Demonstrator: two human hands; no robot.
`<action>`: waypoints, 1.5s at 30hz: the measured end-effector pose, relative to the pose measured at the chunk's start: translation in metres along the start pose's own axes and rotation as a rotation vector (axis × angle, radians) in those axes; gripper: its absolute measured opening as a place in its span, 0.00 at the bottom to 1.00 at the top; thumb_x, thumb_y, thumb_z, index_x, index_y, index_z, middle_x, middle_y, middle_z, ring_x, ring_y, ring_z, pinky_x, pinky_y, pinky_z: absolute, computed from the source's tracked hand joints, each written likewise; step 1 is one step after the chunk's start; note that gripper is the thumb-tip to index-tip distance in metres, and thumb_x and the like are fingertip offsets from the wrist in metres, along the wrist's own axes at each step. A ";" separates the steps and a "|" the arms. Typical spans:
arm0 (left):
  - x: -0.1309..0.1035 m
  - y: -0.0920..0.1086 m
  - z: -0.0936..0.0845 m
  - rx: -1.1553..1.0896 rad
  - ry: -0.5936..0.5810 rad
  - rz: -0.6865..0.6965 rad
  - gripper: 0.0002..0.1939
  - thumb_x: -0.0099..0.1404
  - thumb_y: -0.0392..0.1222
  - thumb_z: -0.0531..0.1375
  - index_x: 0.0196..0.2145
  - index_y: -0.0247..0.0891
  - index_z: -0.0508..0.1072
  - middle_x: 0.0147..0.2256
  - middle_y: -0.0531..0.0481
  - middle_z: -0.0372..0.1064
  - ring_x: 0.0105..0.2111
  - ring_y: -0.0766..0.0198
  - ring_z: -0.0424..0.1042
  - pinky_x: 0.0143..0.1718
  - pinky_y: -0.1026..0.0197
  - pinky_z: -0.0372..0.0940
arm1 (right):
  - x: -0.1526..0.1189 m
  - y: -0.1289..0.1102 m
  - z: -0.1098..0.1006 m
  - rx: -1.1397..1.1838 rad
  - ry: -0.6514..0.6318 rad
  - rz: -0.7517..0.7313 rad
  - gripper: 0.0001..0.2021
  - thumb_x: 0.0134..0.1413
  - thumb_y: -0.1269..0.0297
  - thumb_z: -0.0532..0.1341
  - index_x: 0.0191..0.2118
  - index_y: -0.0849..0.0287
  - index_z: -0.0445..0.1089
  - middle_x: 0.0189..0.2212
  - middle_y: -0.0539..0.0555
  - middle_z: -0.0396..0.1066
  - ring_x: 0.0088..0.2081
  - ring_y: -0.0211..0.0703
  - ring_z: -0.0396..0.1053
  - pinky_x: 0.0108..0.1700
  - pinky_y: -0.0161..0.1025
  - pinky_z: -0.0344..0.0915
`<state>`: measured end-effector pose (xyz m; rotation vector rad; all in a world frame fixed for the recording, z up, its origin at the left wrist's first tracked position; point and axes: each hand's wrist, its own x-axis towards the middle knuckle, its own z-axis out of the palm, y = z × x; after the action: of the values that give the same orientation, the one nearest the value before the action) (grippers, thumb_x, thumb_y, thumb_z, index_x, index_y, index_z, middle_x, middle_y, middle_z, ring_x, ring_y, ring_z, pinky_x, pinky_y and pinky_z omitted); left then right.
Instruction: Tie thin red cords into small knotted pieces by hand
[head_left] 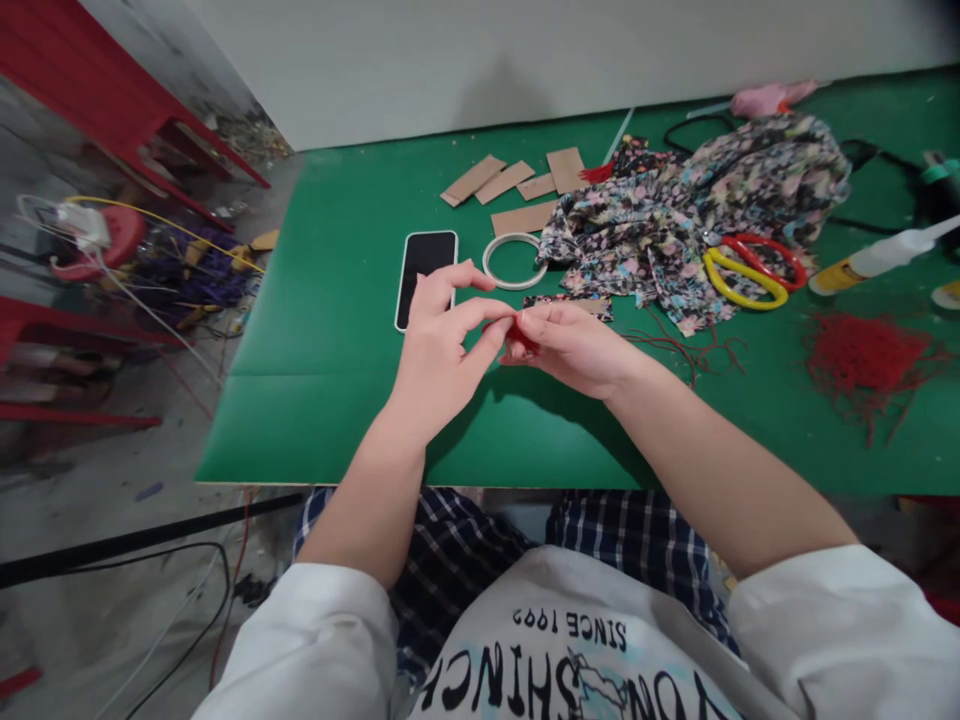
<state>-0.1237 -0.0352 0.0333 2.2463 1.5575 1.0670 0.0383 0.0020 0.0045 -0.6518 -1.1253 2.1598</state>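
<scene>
My left hand (452, 335) and my right hand (566, 345) meet above the green table, fingertips touching. Between them is a small red bundle (523, 338), mostly covered by my fingers; it has the colour of the red cords nearby. My left thumb and index finger pinch at its edge, while the other left fingers stay raised. The right fingers curl round it from the other side. Just beyond my hands lie a cardboard strip with floral cloth (581, 305) and a white ring like a tape roll (488, 262). Loose red cords (686, 350) trail beside my right wrist.
A phone (421, 262) lies behind my left hand. Cardboard pieces (504, 182), crumpled floral fabric (697, 200), scissors with red and yellow handles (742, 285), a glue bottle (862, 262) and a heap of red cords (870, 355) are on the table (300, 430).
</scene>
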 end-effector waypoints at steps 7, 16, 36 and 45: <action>0.000 -0.001 -0.005 0.045 0.026 -0.008 0.07 0.63 0.40 0.56 0.33 0.43 0.75 0.43 0.49 0.67 0.54 0.54 0.62 0.60 0.46 0.53 | 0.002 0.002 -0.004 -0.027 0.066 0.032 0.14 0.42 0.55 0.69 0.22 0.62 0.69 0.23 0.47 0.67 0.27 0.30 0.63 0.39 0.35 0.65; 0.001 -0.003 -0.009 0.202 0.049 0.016 0.07 0.64 0.41 0.56 0.32 0.42 0.74 0.39 0.50 0.69 0.50 0.57 0.65 0.61 0.42 0.45 | 0.002 0.002 -0.002 -0.314 0.199 -0.158 0.09 0.47 0.58 0.65 0.28 0.60 0.75 0.26 0.49 0.73 0.27 0.31 0.63 0.33 0.32 0.61; 0.004 -0.007 -0.005 -0.063 0.003 -0.035 0.04 0.58 0.36 0.57 0.30 0.38 0.72 0.35 0.50 0.71 0.40 0.62 0.70 0.50 0.54 0.62 | -0.003 -0.004 0.007 -0.669 0.327 -0.319 0.09 0.50 0.60 0.61 0.26 0.60 0.72 0.20 0.48 0.67 0.24 0.32 0.60 0.27 0.34 0.57; 0.007 -0.011 -0.007 -0.259 -0.077 -0.145 0.03 0.58 0.37 0.59 0.30 0.37 0.72 0.34 0.50 0.71 0.40 0.62 0.71 0.43 0.60 0.64 | -0.003 -0.005 0.008 -0.672 0.329 -0.314 0.10 0.51 0.60 0.60 0.26 0.61 0.72 0.20 0.48 0.65 0.23 0.31 0.56 0.25 0.32 0.53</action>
<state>-0.1356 -0.0260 0.0354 1.9499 1.4346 1.0602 0.0365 -0.0022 0.0132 -0.9948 -1.6393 1.3319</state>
